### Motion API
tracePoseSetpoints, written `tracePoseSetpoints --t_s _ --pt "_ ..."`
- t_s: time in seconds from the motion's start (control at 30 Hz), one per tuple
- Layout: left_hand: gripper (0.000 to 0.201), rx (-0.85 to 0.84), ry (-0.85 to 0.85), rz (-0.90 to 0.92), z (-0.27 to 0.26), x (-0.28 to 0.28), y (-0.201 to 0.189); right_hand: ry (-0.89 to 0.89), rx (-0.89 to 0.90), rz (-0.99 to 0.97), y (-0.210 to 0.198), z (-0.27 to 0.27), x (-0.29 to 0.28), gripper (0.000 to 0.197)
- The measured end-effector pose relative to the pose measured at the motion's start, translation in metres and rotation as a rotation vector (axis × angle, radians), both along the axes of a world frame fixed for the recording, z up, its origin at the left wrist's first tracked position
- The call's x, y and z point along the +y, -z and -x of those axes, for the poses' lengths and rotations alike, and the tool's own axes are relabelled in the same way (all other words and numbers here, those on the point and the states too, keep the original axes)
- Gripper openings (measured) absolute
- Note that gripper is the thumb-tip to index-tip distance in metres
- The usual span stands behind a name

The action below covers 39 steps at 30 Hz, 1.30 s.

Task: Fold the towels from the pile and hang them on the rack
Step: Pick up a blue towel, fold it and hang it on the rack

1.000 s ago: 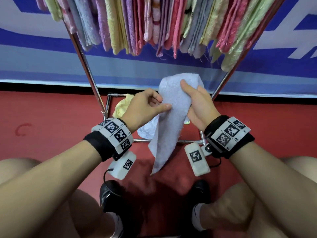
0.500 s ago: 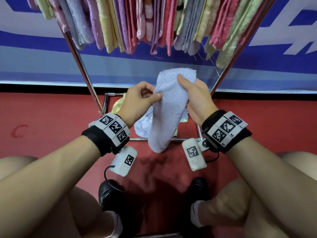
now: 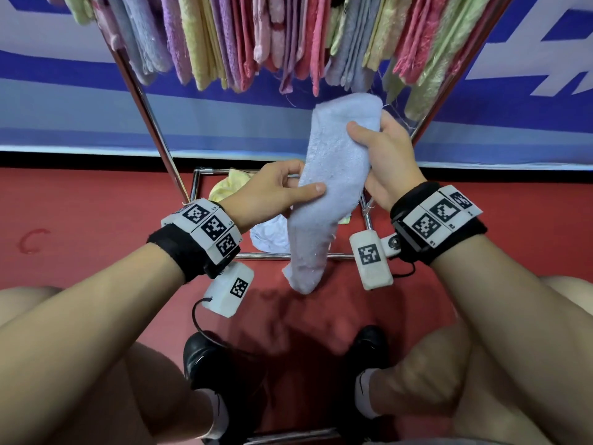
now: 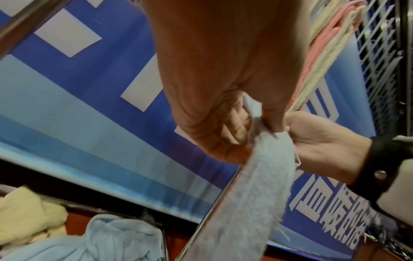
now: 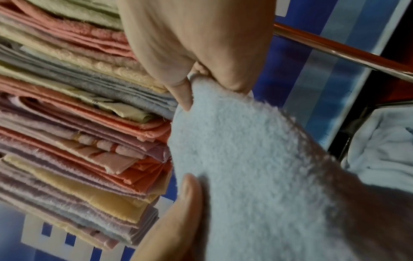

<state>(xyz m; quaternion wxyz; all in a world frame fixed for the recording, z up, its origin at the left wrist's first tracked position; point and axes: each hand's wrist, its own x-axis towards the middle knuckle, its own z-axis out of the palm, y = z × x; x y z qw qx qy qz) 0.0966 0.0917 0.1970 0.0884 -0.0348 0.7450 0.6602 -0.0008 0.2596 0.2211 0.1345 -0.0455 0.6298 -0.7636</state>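
Fingers [image 3: 288, 183] of both hands pinch the folded pale-blue towel [image 3: 330, 175] at 12 o'clock below the rack's hung towels [image 3: 244, 43]; keeping its 2 edges aligned while draping should prevent slipping.

From my head view the hung towels [image 3: 288, 36] run off the top edge, so the bar they hang on is out of sight, and the rack's [image 3: 150, 123] poles are cut off there too. My folded towel [image 3: 327, 187] covers most of the pile [image 3: 268, 234] on the floor, and the fingers of my right hand [image 3: 390, 155] are hidden behind the cloth, only the thumb showing. At my left wrist the palm of my left hand [image 4: 214, 98] fills the frame and blurs, hiding most fingertips, and the towel's lower end leaves the picture.
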Motion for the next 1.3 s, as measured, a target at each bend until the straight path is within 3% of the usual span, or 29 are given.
tracePoseSetpoints --t_s 0.1,0.2,0.27,0.33,0.43,0.53,0.63,0.7,0.8,0.9,1.03,1.13,1.3 --pt "0.027 -0.005 -0.058 0.128 0.004 -0.003 -0.005 -0.012 -0.102 0.082 0.011 0.0 -0.002 0.031" --pt "0.02 0.01 -0.235 0.104 0.009 -0.014 -0.007 -0.142 -0.409 0.172 0.036 -0.026 -0.015 0.068" --pt "0.021 0.019 -0.315 0.095 0.012 -0.019 -0.007 -0.235 -0.403 0.07 0.054 -0.044 -0.022 0.078" --pt "0.021 0.01 -0.37 0.079 0.013 -0.02 -0.004 -0.265 -0.284 -0.025 0.065 -0.053 -0.024 0.067" --pt "0.03 0.025 -0.491 0.04 0.011 -0.017 0.0 -0.247 -0.192 -0.012 0.065 -0.05 -0.024 0.046" --pt "0.049 0.094 -0.55 0.162 0.008 -0.012 0.008 -0.228 -0.161 -0.037 0.057 -0.049 -0.025 0.036" --pt "0.058 0.041 -0.48 0.258 0.002 -0.012 0.02 -0.17 -0.139 -0.022 0.051 -0.048 -0.027 0.031" --pt "0.05 -0.027 -0.39 0.268 0.001 -0.013 0.028 -0.127 -0.155 0.001 0.044 -0.045 -0.025 0.03" --pt "0.036 -0.026 -0.408 0.29 0.002 -0.017 0.033 -0.089 -0.156 0.007 0.04 -0.038 -0.023 0.029" --pt "0.023 -0.071 -0.404 0.07 0.003 -0.019 0.031 -0.059 -0.159 0.013 0.038 -0.033 -0.022 0.029" --pt "0.03 -0.112 -0.191 -0.152 0.001 -0.013 0.022 -0.062 -0.176 0.012 0.032 -0.03 -0.018 0.031" --pt "0.029 -0.079 -0.072 -0.109 0.001 -0.013 0.02 -0.068 -0.172 -0.003 0.025 -0.029 -0.014 0.028" --pt "0.025 -0.025 -0.119 0.004 0.005 -0.015 0.02 -0.037 -0.178 -0.053 0.02 -0.023 -0.008 0.023"
